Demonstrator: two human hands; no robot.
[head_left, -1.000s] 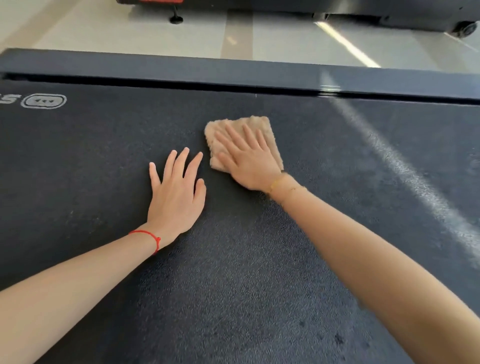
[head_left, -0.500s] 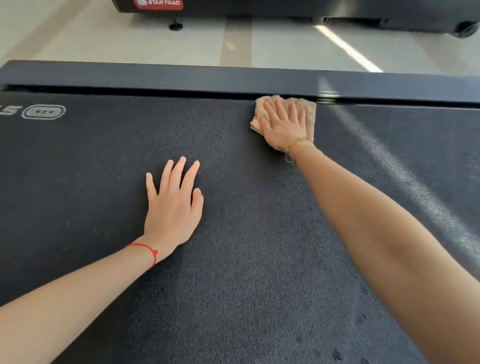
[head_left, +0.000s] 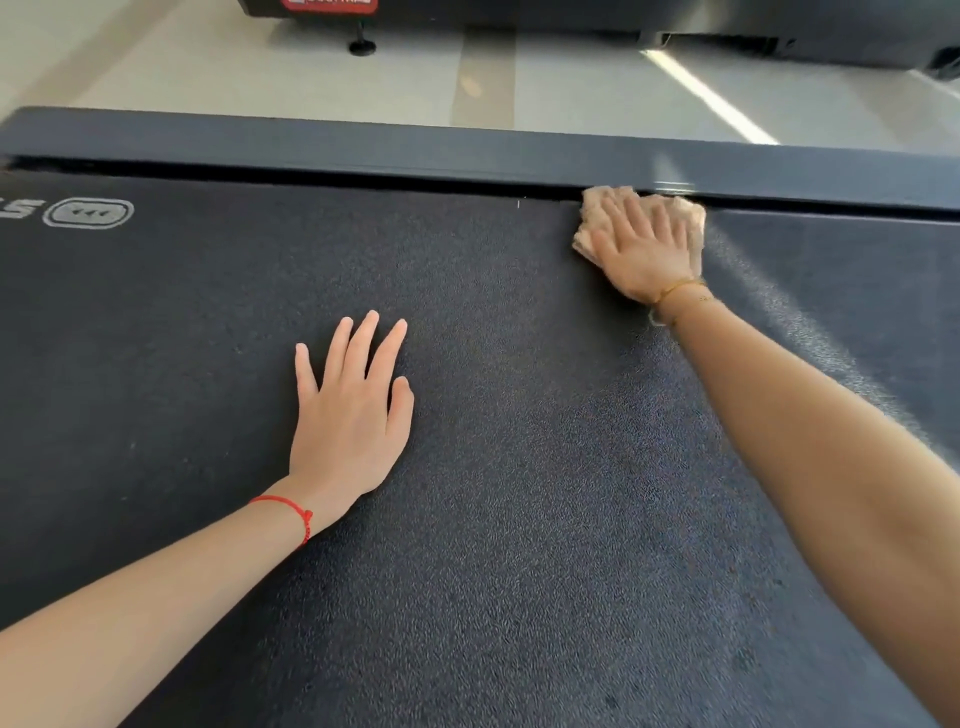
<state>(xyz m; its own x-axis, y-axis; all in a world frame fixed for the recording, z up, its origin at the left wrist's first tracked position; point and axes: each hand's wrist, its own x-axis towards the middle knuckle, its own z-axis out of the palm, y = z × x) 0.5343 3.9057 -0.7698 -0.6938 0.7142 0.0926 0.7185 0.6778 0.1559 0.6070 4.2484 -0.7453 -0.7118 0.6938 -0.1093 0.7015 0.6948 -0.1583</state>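
Right hand (head_left: 647, 254), fingers spread flat, pressed cloth (head_left: 591, 205) against belt's (head_left: 519, 545) far edge for wiping; left hand (head_left: 348, 415), spread flat mid-belt, likely bracing reach.

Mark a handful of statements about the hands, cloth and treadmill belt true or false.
1. The right hand presses flat on the tan cloth. True.
2. The left hand lies flat on the belt, holding nothing. True.
3. The cloth sits at the belt's near edge. False: it is at the far edge, up by the side rail.
4. The red string is on the right wrist. False: it is on the left wrist; the right wears a gold-coloured chain.
5. Both hands touch the cloth. False: only the right hand does.
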